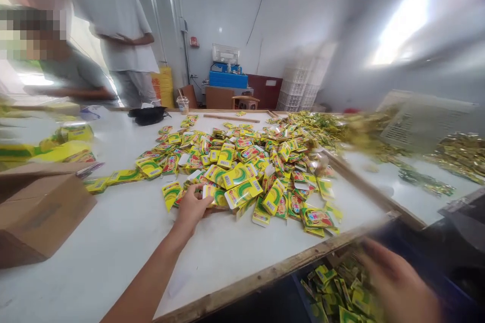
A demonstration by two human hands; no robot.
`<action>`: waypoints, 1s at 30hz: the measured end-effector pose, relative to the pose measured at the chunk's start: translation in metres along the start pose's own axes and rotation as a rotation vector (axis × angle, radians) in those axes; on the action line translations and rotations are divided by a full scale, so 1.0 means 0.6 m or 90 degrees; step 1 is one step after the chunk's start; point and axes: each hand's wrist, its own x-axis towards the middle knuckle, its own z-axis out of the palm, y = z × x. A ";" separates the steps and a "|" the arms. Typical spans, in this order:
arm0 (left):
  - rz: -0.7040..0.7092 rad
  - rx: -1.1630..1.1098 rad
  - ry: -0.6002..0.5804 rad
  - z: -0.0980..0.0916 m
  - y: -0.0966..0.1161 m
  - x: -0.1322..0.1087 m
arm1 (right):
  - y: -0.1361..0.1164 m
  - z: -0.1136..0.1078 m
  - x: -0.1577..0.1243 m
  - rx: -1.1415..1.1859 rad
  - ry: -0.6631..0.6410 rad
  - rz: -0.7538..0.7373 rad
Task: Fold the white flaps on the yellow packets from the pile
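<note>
My left hand (192, 208) is at the near edge of a heap of small yellow, green and red cartons (242, 176) on the white table. Its thumb and fingers close on the white-flapped end of one small yellow carton (217, 196). Other cartons lie around it, several with end flaps up. My right hand (401, 280) is smeared by motion at the lower right, beyond the table's wooden edge. It hangs over a dark bin holding many similar yellow-green cartons (333, 290). Whether anything is in its fingers does not show.
A brown cardboard box (45, 217) stands at the left. Wooden strips (371, 197) divide the white table (121, 242); shiny gold-green packets (428, 181) lie to the right near a blurred white basket (420, 121). A black bag (147, 115) and a drink cup (183, 105) sit behind. Two people are at the far left.
</note>
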 end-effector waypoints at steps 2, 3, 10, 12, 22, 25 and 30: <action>-0.032 -0.027 -0.021 -0.015 0.000 -0.035 | -0.067 0.057 -0.036 0.064 -0.056 -0.048; -0.048 -0.035 -0.032 -0.025 0.000 -0.061 | -0.112 0.094 -0.056 0.125 -0.112 -0.093; -0.165 -0.234 -0.186 -0.076 -0.004 -0.219 | -0.325 0.256 -0.143 0.404 -0.454 -0.248; -0.116 -0.198 -0.206 -0.077 -0.006 -0.221 | -0.311 0.263 -0.137 0.454 -0.488 -0.157; -0.143 -0.166 -0.333 -0.063 -0.039 -0.191 | -0.277 0.258 -0.099 0.797 -0.630 0.173; -0.143 -0.184 -0.344 -0.059 -0.041 -0.178 | -0.299 0.269 -0.089 0.706 -0.603 0.158; -0.049 -0.250 -0.237 -0.032 -0.051 -0.153 | -0.321 0.286 -0.064 0.556 -0.427 0.002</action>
